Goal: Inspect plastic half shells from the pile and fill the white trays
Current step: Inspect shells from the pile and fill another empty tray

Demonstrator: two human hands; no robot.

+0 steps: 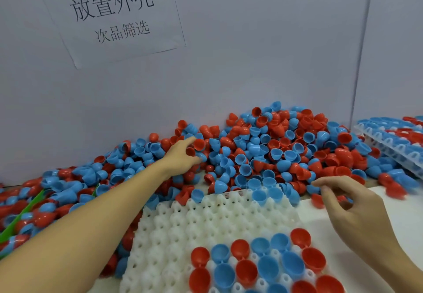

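A big pile of red and blue plastic half shells lies against the grey wall. My left hand reaches into the pile's middle, thumb and fingers curled round a red half shell. A white dimpled tray lies in front of me. Several red and blue shells sit open side up in its near rows, and two blue ones sit at its far edge. My right hand hovers right of the tray at the pile's edge, fingers loosely curled, holding nothing that I can see.
Filled white trays are stacked at the far right. A green strip pokes out of the shells at the left. A paper sign hangs on the wall. White tabletop shows to the right of the tray.
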